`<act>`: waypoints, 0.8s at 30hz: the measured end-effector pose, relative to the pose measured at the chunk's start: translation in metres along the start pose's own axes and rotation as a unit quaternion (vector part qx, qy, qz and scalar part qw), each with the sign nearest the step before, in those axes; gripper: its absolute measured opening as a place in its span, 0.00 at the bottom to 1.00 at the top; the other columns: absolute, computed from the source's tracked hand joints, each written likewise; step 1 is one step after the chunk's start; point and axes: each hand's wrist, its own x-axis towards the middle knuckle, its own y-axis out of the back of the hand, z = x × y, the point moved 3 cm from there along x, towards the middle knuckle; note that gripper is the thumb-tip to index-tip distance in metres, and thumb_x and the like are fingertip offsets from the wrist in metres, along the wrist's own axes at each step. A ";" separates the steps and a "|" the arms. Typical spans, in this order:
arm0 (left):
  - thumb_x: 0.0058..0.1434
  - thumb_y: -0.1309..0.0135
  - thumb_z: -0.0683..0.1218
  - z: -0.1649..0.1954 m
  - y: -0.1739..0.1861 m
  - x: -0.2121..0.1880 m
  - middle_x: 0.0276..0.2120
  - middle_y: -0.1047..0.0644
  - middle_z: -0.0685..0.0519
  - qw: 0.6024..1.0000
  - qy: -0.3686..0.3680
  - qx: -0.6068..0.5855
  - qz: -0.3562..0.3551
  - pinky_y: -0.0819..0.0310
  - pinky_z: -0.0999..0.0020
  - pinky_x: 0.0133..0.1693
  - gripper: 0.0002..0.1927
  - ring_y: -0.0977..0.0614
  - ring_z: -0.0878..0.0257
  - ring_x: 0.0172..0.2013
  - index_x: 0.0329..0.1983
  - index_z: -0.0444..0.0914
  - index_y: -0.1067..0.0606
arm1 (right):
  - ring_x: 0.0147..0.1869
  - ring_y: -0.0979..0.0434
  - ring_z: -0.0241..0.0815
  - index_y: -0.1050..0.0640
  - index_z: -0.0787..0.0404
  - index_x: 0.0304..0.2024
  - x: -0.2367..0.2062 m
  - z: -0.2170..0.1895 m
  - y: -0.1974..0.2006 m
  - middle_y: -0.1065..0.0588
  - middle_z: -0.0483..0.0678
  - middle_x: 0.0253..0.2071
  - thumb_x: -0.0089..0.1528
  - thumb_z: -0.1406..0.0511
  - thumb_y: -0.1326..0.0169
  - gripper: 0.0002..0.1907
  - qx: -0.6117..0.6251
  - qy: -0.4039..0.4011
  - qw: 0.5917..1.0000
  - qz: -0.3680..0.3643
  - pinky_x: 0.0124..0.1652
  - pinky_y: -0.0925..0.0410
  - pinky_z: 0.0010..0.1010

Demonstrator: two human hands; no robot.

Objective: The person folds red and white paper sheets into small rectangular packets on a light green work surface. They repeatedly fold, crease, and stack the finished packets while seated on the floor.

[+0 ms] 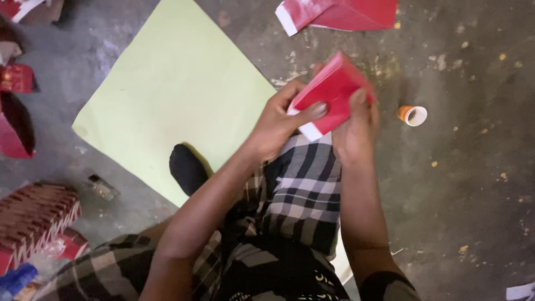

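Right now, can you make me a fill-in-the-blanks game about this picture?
1. Both hands hold a folded ____ paper.
2. The big sheet on the floor is pale ____.
3. The small orange cup lies on its ____.
4. The left hand and right hand are above a ____ cloth.

Missing words: red; green; side; checked

That red folded sheet [333,92] you've got pinched between your left hand [277,124] and right hand [352,131] looks like glossy paper with a plain white back. The pale green sheet [178,95] at upper left is matt paper, smooth. The floor [468,184] is rough, gritty concrete with crumbs on it. Your checked wrap [304,192] is soft woven cloth. The little orange cup [412,115] on the right looks like paper.
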 end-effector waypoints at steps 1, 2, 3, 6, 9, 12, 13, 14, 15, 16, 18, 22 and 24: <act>0.72 0.36 0.48 0.004 0.006 -0.002 0.47 0.22 0.48 0.999 0.033 -0.030 -0.030 0.27 0.62 0.56 0.21 0.23 0.62 0.50 0.56 0.30 0.29 | 0.74 0.27 0.52 0.36 0.71 0.73 -0.005 0.004 0.002 0.29 0.60 0.70 0.74 0.54 0.47 0.34 -0.065 -0.002 0.997 0.033 0.73 0.34 0.45; 0.71 0.36 0.47 0.008 0.009 -0.004 0.48 0.22 0.49 0.994 0.069 -0.059 -0.059 0.27 0.62 0.55 0.22 0.23 0.62 0.50 0.59 0.31 0.31 | 0.73 0.27 0.52 0.35 0.72 0.72 -0.010 0.005 0.005 0.28 0.60 0.69 0.73 0.54 0.46 0.34 -0.128 -0.006 0.989 0.069 0.73 0.34 0.45; 0.70 0.39 0.47 0.012 0.009 -0.004 0.51 0.23 0.51 0.992 0.098 -0.016 -0.078 0.27 0.64 0.57 0.23 0.23 0.64 0.52 0.62 0.33 0.33 | 0.74 0.29 0.52 0.36 0.71 0.72 -0.017 -0.003 0.005 0.30 0.59 0.70 0.74 0.53 0.47 0.34 -0.234 0.055 0.969 0.050 0.72 0.35 0.45; 0.70 0.46 0.47 0.021 0.012 0.009 0.57 0.24 0.55 0.979 0.118 0.126 -0.110 0.27 0.67 0.59 0.26 0.23 0.68 0.58 0.69 0.37 0.36 | 0.74 0.31 0.50 0.38 0.68 0.72 -0.015 -0.019 -0.001 0.31 0.55 0.70 0.72 0.52 0.47 0.35 -0.536 0.254 0.805 0.006 0.70 0.38 0.46; 0.75 0.52 0.48 0.017 0.000 0.013 0.60 0.25 0.53 0.970 0.077 0.196 -0.125 0.26 0.67 0.59 0.24 0.22 0.67 0.58 0.71 0.36 0.35 | 0.71 0.29 0.46 0.41 0.64 0.72 -0.016 -0.031 -0.004 0.29 0.50 0.68 0.67 0.51 0.43 0.40 -0.649 0.366 0.667 0.020 0.66 0.38 0.46; 0.76 0.51 0.48 0.021 -0.005 0.011 0.58 0.23 0.50 0.980 0.058 0.150 -0.117 0.26 0.66 0.59 0.24 0.21 0.65 0.57 0.71 0.34 0.34 | 0.73 0.31 0.43 0.48 0.58 0.76 -0.014 -0.037 -0.002 0.36 0.46 0.73 0.66 0.52 0.37 0.46 -0.404 0.309 0.860 -0.035 0.68 0.36 0.41; 0.76 0.51 0.48 0.025 -0.003 0.010 0.57 0.22 0.49 0.983 0.050 0.139 -0.113 0.26 0.65 0.59 0.24 0.21 0.64 0.57 0.71 0.34 0.33 | 0.73 0.31 0.42 0.50 0.55 0.77 -0.011 -0.037 -0.002 0.39 0.45 0.74 0.66 0.53 0.35 0.49 -0.307 0.285 0.906 -0.053 0.69 0.35 0.40; 0.77 0.51 0.48 0.028 -0.003 0.011 0.57 0.21 0.48 0.984 0.043 0.128 -0.113 0.25 0.65 0.59 0.24 0.21 0.64 0.57 0.71 0.33 0.33 | 0.74 0.32 0.41 0.53 0.53 0.79 -0.009 -0.036 -0.001 0.41 0.43 0.76 0.66 0.53 0.33 0.52 -0.209 0.259 0.941 -0.069 0.69 0.34 0.39; 0.76 0.50 0.48 0.029 -0.004 0.013 0.56 0.21 0.48 0.985 0.044 0.119 -0.113 0.25 0.65 0.59 0.24 0.21 0.64 0.56 0.71 0.33 0.33 | 0.72 0.31 0.41 0.50 0.56 0.79 -0.006 -0.034 0.004 0.38 0.45 0.73 0.65 0.54 0.32 0.52 -0.149 0.217 0.964 -0.047 0.69 0.34 0.37; 0.75 0.49 0.48 0.029 -0.005 0.013 0.56 0.21 0.49 0.987 0.047 0.110 -0.111 0.25 0.66 0.59 0.25 0.21 0.65 0.56 0.71 0.33 0.33 | 0.70 0.30 0.40 0.48 0.59 0.79 -0.005 -0.030 0.010 0.35 0.46 0.71 0.64 0.55 0.31 0.52 -0.086 0.171 0.981 -0.027 0.69 0.34 0.35; 0.74 0.48 0.49 0.026 -0.004 0.008 0.55 0.21 0.49 0.987 0.061 0.110 -0.096 0.24 0.66 0.58 0.26 0.20 0.65 0.55 0.71 0.33 0.34 | 0.66 0.27 0.40 0.44 0.62 0.78 -0.007 -0.019 0.023 0.31 0.48 0.67 0.63 0.57 0.30 0.51 0.009 0.084 0.996 0.009 0.66 0.31 0.35; 0.73 0.46 0.49 0.023 -0.005 0.007 0.56 0.21 0.48 0.988 0.053 0.106 -0.095 0.24 0.66 0.59 0.28 0.20 0.64 0.56 0.71 0.33 0.35 | 0.60 0.21 0.44 0.39 0.68 0.71 -0.014 -0.002 0.052 0.25 0.51 0.60 0.64 0.59 0.31 0.41 0.045 -0.003 0.996 0.081 0.60 0.26 0.40; 0.72 0.46 0.49 0.025 -0.006 0.007 0.57 0.22 0.48 0.989 0.049 0.101 -0.100 0.26 0.67 0.59 0.29 0.21 0.64 0.57 0.72 0.33 0.36 | 0.55 0.23 0.43 0.34 0.72 0.64 -0.014 0.001 0.059 0.24 0.52 0.54 0.68 0.60 0.32 0.33 -0.032 0.005 0.992 0.122 0.56 0.28 0.37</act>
